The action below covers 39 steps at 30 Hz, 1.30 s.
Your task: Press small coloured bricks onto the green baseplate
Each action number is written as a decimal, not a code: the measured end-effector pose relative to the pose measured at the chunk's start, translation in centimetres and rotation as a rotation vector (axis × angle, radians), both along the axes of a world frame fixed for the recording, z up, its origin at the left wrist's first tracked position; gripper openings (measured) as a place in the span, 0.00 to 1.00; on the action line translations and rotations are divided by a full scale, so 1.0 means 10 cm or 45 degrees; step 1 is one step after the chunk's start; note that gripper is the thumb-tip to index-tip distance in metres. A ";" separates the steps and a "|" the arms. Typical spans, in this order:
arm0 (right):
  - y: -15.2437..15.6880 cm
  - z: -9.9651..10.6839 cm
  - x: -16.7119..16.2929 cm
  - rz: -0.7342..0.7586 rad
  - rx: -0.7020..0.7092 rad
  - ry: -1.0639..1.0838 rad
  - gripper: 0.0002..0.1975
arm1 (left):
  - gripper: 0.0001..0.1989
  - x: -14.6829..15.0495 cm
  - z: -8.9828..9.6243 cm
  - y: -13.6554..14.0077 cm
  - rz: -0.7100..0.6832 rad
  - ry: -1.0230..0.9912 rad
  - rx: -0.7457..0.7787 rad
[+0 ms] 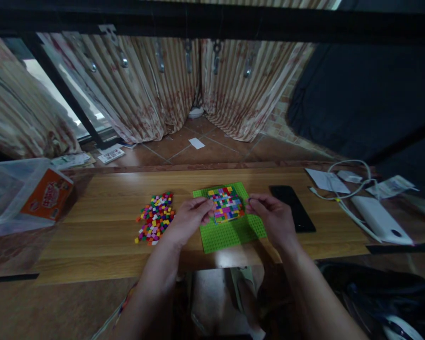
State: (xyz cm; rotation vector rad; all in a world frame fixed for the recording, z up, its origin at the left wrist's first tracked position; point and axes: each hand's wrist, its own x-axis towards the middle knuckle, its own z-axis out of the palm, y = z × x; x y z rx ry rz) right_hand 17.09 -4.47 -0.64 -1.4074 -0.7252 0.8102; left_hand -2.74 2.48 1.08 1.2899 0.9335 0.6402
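Note:
A multicoloured patch of small toy bricks (pixel 228 205) stands on the upper part of a green studded baseplate (pixel 221 238). My left hand (pixel 193 217) is at the patch's left side, thumb and fingers pinched together against its edge. What lies between those fingertips is hidden. Off the right side of the patch, my right hand (pixel 272 215) is closed in a pinch over the baseplate. Anything in that pinch is too small to name. Left of my left hand lies a loose pile of small coloured bricks (pixel 156 219), partly covered by my hand and wrist.
On the wooden table (pixel 102 212), a black tablet-like slab (pixel 293 208) lies right of the baseplate. Farther right are a white cable (pixel 350 165), a white device (pixel 380 219) and papers. A clear plastic bin (pixel 14 193) stands at the left. A dark bar crosses above.

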 end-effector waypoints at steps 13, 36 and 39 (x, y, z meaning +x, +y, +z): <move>0.04 -0.32 0.13 0.123 -0.185 -0.319 0.12 | 0.14 0.00 -0.13 0.05 -0.073 0.425 0.362; 0.11 -0.34 0.14 0.116 -0.284 0.104 0.15 | 0.13 0.04 -0.11 0.04 -0.090 0.603 0.468; 0.12 -0.33 0.15 0.118 -0.300 0.154 0.16 | 0.13 0.05 -0.12 0.04 -0.098 0.594 0.471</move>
